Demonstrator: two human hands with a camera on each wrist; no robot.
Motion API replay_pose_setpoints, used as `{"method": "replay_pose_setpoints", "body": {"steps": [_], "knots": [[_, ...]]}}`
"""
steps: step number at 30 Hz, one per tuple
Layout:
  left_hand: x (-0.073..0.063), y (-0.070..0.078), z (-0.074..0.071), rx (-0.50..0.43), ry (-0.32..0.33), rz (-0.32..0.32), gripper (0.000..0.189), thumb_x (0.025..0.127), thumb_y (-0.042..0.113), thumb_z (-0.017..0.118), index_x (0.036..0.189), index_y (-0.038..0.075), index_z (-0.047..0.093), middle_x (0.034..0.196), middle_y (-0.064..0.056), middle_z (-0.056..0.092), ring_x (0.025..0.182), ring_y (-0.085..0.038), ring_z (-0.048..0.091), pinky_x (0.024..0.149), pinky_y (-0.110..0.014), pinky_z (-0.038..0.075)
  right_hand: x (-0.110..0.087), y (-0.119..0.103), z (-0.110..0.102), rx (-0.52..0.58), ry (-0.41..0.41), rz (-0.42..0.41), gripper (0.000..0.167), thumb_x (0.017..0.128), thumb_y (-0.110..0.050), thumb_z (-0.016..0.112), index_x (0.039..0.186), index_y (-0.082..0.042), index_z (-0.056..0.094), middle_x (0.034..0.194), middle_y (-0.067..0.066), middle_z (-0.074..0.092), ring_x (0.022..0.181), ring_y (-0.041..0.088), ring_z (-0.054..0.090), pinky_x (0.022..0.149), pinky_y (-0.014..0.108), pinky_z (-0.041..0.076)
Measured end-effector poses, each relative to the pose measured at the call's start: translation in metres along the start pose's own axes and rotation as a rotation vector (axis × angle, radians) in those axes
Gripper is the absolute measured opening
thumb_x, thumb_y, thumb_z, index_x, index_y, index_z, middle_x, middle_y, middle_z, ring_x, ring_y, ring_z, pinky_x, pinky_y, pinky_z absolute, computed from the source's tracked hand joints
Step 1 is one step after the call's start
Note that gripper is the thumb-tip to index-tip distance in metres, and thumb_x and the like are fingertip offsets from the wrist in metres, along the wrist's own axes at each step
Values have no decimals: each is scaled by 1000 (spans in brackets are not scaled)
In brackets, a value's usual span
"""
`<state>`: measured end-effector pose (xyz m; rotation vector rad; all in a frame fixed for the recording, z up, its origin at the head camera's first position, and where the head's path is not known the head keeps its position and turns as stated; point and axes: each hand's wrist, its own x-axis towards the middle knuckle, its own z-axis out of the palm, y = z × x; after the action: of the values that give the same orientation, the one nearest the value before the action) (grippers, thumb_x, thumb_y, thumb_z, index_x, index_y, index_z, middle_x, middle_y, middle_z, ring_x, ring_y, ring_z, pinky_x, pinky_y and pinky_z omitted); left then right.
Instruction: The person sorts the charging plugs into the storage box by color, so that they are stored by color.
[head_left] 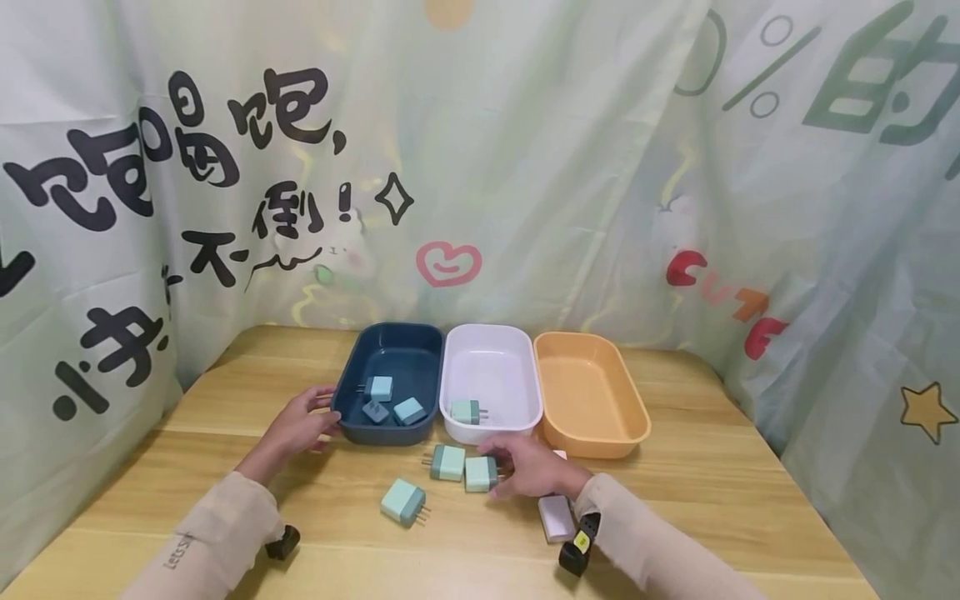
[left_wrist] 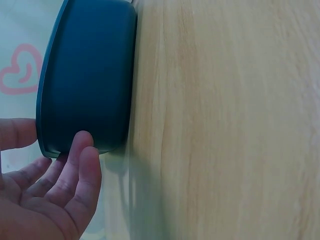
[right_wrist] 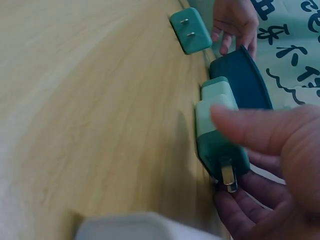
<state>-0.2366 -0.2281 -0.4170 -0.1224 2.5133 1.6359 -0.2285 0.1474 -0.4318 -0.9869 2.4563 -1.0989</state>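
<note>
In the head view, my left hand (head_left: 300, 425) touches the near left corner of a dark blue tray (head_left: 390, 435). The left wrist view shows its thumb at the rim and relaxed fingers by the tray's outer wall (left_wrist: 90, 65). My right hand (head_left: 531, 465) holds a light green plug charger (head_left: 480, 473) between thumb and fingers, low at the table. Metal prongs (right_wrist: 229, 177) stick out from its darker end. Another green charger (head_left: 448, 462) lies just left of it. Nearer the front lies a third one (head_left: 403, 502), prongs towards the right.
A white tray (head_left: 491, 433) holding one green charger (head_left: 465, 412) stands between the blue tray and an orange tray (head_left: 596, 446). Several chargers (head_left: 381, 388) lie in the blue tray. Under the right wrist is a white block (head_left: 557, 518). A printed curtain (head_left: 525, 167) hangs behind the wooden table (head_left: 465, 558).
</note>
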Motion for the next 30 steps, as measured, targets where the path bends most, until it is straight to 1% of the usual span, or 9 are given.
{"method": "replay_pose_setpoints", "body": {"steps": [4,7,11,17,24,30], "knots": [[-1,0,1,0,2,-1,53,97,7,50,147,3,31,142,-29,39,94,-28,64,71,-40,54,2,2,2,-70,-2,-7,47,67,0,86,108,-6,65,97,-6,64,89,9,58,81,27,49],[-1,0,1,1,2,-2,54,97,8,50,147,3,31,142,-29,39,94,-28,64,71,-40,54,2,2,4,-93,4,-3,42,66,1,85,103,-9,67,91,-9,63,83,7,56,78,25,48],[-1,-1,1,-3,-3,-5,54,97,8,50,147,3,31,142,-29,39,93,-27,64,72,-40,54,1,2,4,-84,14,-9,41,66,-3,87,102,-10,67,92,-10,62,84,7,56,78,26,48],[-1,-1,1,-8,-3,-6,54,97,8,50,147,3,30,142,-29,39,93,-27,63,72,-40,54,-2,-1,0,-22,23,-30,41,68,-6,86,104,-10,67,94,-9,64,86,7,58,79,28,50],[0,0,0,-10,-8,-1,54,98,9,51,148,3,29,143,-29,38,94,-28,63,73,-41,54,-3,-8,-6,30,-1,19,41,70,-7,86,106,-14,67,94,-9,64,88,10,59,79,29,51],[0,0,0,-16,-7,3,54,97,8,50,147,3,30,143,-29,38,93,-28,63,73,-40,54,-2,-13,-7,74,-12,36,41,71,-6,85,108,-12,67,95,-7,64,90,14,60,80,29,52]]}}
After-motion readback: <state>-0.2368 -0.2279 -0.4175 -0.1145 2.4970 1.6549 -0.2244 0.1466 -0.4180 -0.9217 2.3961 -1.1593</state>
